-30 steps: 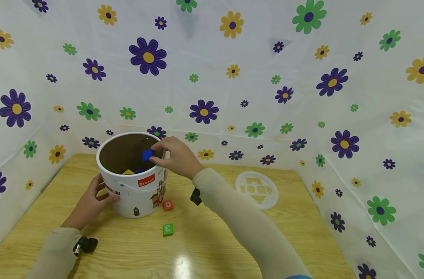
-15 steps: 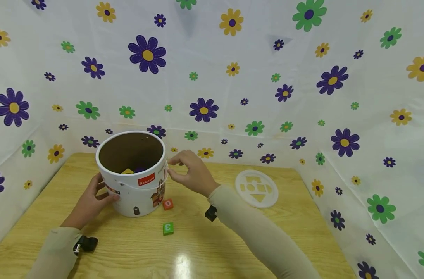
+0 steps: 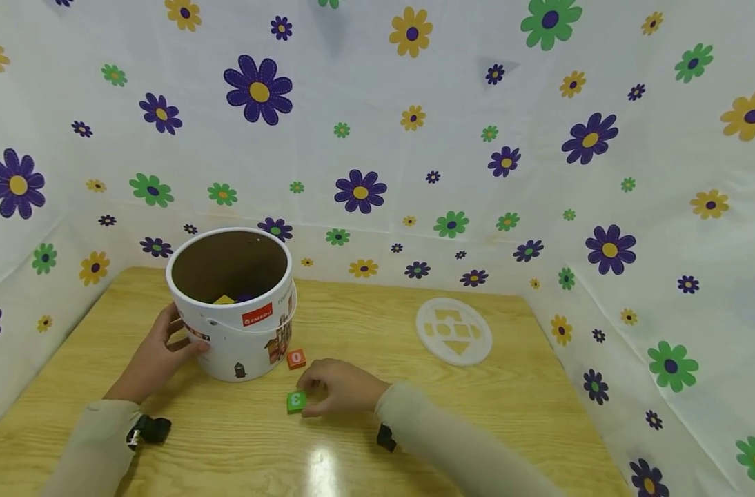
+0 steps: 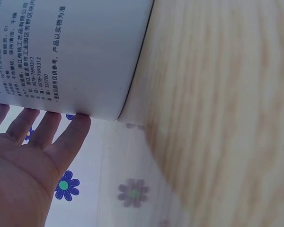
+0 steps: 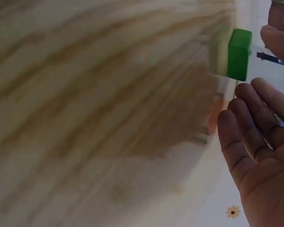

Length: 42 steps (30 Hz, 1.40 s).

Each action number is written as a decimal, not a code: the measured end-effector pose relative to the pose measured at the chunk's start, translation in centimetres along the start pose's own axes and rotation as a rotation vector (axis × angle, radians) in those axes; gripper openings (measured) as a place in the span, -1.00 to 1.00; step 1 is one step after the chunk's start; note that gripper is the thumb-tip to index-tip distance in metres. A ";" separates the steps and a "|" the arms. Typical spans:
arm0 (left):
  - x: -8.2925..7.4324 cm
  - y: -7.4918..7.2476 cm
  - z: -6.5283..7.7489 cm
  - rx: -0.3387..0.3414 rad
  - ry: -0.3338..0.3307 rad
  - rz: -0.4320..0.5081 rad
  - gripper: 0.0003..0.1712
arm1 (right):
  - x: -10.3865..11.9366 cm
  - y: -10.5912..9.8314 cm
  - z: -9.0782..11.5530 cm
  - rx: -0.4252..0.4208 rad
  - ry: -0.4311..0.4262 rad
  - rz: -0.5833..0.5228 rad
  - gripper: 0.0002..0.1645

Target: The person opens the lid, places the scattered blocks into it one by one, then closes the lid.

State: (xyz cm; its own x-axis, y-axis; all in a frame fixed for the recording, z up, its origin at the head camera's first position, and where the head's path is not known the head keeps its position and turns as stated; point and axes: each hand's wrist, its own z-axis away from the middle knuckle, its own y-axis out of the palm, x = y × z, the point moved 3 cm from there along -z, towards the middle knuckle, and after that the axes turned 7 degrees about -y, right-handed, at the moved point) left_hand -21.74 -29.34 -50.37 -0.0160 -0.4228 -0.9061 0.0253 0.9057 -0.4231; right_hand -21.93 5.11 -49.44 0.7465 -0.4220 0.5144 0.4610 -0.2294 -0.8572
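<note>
My left hand [image 3: 160,355] rests on the side of a white bucket [image 3: 228,345], thumb toward the front. In the left wrist view its extended fingers [image 4: 68,142] touch the bucket's printed wall [image 4: 99,61]. Just right of a green block [image 3: 296,401] marked 3, my right hand [image 3: 343,390] hovers low over the table, thumb and fingers spread at the block's near and far sides. From the right wrist view, the green block [image 5: 239,54] stands between the thumb and the fingers, with gaps showing. An orange-red block [image 3: 296,358] marked 0 lies behind it, beside the bucket's base.
Yellow and purple pieces [image 3: 224,299] show inside the bucket. A white round plate with shaped cutouts [image 3: 427,343] lies on the wooden table [image 3: 228,455] at the right. Flowered white cloth [image 3: 377,255] walls in the back and sides.
My right hand held a blue block over the bucket's opening, then came out without it. It has since moved down to the green block. My left hand stays at the bucket.
</note>
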 end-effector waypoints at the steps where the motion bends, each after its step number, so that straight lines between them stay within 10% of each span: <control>1: 0.0 0.0 0.0 -0.001 -0.002 -0.001 0.18 | 0.0 0.3 -0.1 0.006 -0.005 0.007 -0.55; 18: -0.1 0.2 -0.3 0.003 -0.015 0.001 0.17 | -0.6 0.0 1.0 -0.105 0.037 -0.003 -0.71; 42: -0.1 0.2 0.1 -0.015 -0.026 -0.003 0.18 | -5.0 -7.1 5.9 -0.521 0.036 -0.204 -0.68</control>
State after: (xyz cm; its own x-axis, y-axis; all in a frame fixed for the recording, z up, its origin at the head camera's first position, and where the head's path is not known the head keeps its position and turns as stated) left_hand -21.68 -29.14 -50.33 0.0099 -0.4260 -0.9047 0.0103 0.9047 -0.4259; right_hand -26.15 14.03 -45.80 0.6462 -0.3508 0.6778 0.2897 -0.7088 -0.6431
